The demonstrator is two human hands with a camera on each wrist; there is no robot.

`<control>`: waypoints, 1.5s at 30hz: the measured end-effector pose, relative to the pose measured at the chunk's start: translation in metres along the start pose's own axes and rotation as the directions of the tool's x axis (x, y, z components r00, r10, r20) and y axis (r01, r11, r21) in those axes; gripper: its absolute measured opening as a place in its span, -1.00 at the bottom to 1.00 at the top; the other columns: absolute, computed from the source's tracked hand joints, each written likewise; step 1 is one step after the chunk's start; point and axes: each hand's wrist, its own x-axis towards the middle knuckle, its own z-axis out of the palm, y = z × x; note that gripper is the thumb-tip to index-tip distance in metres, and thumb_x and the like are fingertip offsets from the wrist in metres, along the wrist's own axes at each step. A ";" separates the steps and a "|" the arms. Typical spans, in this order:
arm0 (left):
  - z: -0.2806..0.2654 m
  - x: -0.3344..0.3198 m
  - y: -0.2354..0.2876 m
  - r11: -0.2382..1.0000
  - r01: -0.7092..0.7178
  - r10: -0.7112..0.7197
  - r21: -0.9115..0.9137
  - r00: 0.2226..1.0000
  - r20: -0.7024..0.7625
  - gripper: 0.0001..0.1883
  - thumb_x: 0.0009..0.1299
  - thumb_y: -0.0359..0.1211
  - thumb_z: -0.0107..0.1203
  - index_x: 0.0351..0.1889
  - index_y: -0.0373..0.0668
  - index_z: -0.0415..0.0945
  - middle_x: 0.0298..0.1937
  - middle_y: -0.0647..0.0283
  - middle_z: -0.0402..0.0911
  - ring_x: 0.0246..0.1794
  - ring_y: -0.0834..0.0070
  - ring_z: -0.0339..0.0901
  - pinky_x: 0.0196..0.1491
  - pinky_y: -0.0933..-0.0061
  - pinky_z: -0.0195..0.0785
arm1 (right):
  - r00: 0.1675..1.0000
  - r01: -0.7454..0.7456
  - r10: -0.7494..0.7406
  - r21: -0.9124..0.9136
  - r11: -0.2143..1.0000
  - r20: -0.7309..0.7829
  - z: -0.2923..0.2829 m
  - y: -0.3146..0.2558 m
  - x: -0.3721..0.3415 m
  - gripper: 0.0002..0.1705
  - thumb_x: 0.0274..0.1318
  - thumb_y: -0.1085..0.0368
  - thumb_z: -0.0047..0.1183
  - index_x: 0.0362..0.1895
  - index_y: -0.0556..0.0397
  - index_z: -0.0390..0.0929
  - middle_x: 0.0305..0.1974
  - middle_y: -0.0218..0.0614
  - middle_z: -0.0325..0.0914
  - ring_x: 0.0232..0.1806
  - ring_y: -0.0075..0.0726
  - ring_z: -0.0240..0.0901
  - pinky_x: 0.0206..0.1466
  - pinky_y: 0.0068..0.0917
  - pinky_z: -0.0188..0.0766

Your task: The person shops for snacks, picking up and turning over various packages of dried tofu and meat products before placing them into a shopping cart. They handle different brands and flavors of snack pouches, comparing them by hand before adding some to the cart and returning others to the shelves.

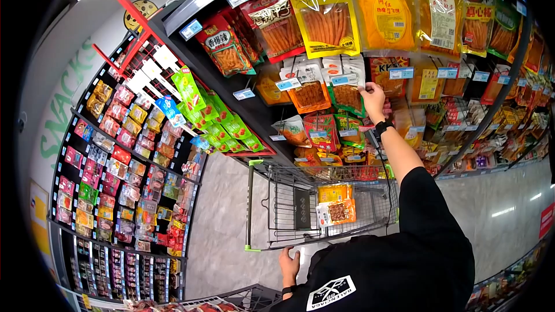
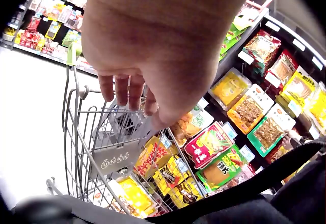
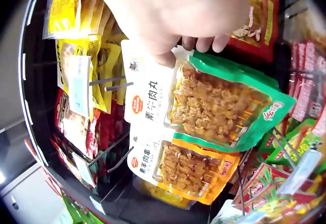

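Observation:
My right hand (image 1: 373,99) is raised to the shelf and pinches the edge of a green-and-white snack packet (image 1: 347,88). In the right wrist view the thumb and curled fingers of that hand (image 3: 178,15) hold the top side of the green packet (image 3: 219,101), which hangs beside an orange-and-white packet (image 3: 183,168). Low near the body is my left hand (image 1: 289,264), holding nothing, fingers loosely bent. The left wrist view shows this hand (image 2: 153,45) above the shopping cart (image 2: 119,155), its fingers relaxed.
The cart (image 1: 300,211) stands below the shelf with an orange packet (image 1: 342,212) and a yellow packet (image 1: 334,193) inside. Green packets (image 1: 222,121) hang at the shelf's end. Another snack rack (image 1: 124,167) stands at the left, across the grey floor (image 1: 222,208).

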 end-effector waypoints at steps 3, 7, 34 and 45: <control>0.000 0.002 0.004 0.999 0.000 0.001 -0.044 1.000 0.015 -0.67 0.21 -0.28 0.27 -0.09 -0.19 0.55 -0.10 -0.01 0.59 -0.02 -0.03 0.47 0.09 0.10 0.31 | 0.998 0.058 -0.057 -0.077 0.995 0.015 0.004 0.002 0.003 -0.53 0.09 0.09 0.30 -0.12 0.27 0.59 -0.19 -0.15 0.55 -0.22 -0.15 0.50 -0.14 -0.19 0.43; 0.005 0.005 0.002 0.998 -0.032 0.033 -0.049 0.999 0.021 -0.67 0.21 -0.29 0.26 -0.08 -0.17 0.55 -0.09 0.01 0.59 0.01 -0.02 0.46 0.12 0.10 0.29 | 0.988 0.153 -0.150 -0.128 0.980 0.036 0.008 0.006 0.004 -0.51 0.12 0.09 0.27 -0.15 0.35 0.58 -0.13 -0.07 0.51 -0.15 0.00 0.48 -0.10 -0.16 0.41; -0.053 0.102 0.152 0.282 0.436 0.062 -0.855 0.881 0.469 -0.58 0.59 -0.19 -0.11 0.25 -0.30 0.37 0.11 0.23 0.57 0.02 0.58 0.53 0.09 0.52 0.39 | 0.496 -0.831 0.372 0.306 0.464 0.785 -0.021 -0.116 -0.293 -0.73 0.35 0.27 0.03 0.01 0.15 0.55 -0.04 -0.35 0.61 0.02 -0.54 0.43 0.17 -0.54 0.25; -0.070 0.098 0.136 0.298 0.247 -0.193 -0.922 0.962 0.195 -0.62 0.53 -0.19 0.02 0.14 -0.28 0.46 0.05 0.26 0.60 0.00 0.54 0.54 0.10 0.45 0.39 | 0.602 -0.795 0.566 0.362 0.486 0.563 -0.037 -0.072 -0.295 -0.66 0.39 0.12 0.00 0.00 0.12 0.54 -0.09 -0.41 0.60 -0.09 -0.57 0.46 0.05 -0.54 0.35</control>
